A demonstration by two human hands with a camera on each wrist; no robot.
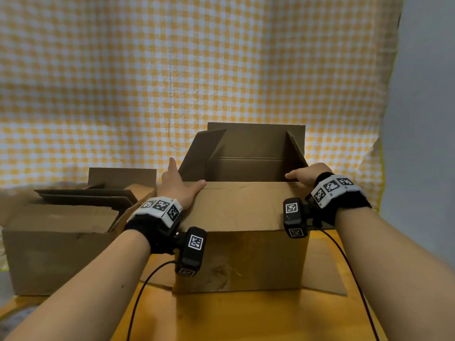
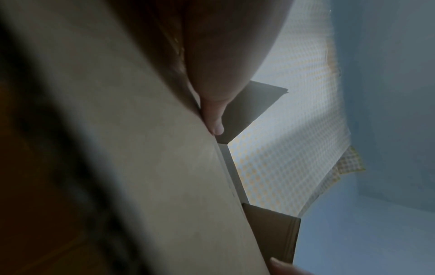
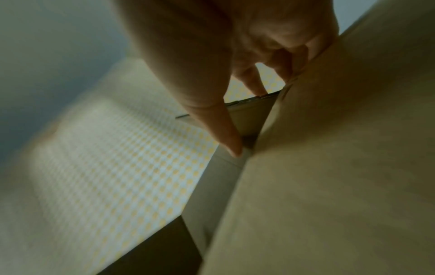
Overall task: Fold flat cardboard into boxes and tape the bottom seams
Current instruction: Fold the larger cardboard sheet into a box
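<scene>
The box (image 1: 242, 242) stands on the desk (image 1: 246, 321) straight ahead, long axis left to right, with the near flap (image 1: 241, 205) folded flat between both hands. The left hand (image 1: 181, 187) lies spread on its left end; the right hand (image 1: 304, 174) presses the right corner, fingers bent at the edge. Side and far flaps stand up. No readable writing on the cardboard.

Upright brown cardboard box (image 1: 242, 242), flaps half-folded

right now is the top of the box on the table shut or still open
Partly open. The near flap of the box is folded down flat under both hands, but the far flap and the two side flaps stand up, showing the inside.
</scene>
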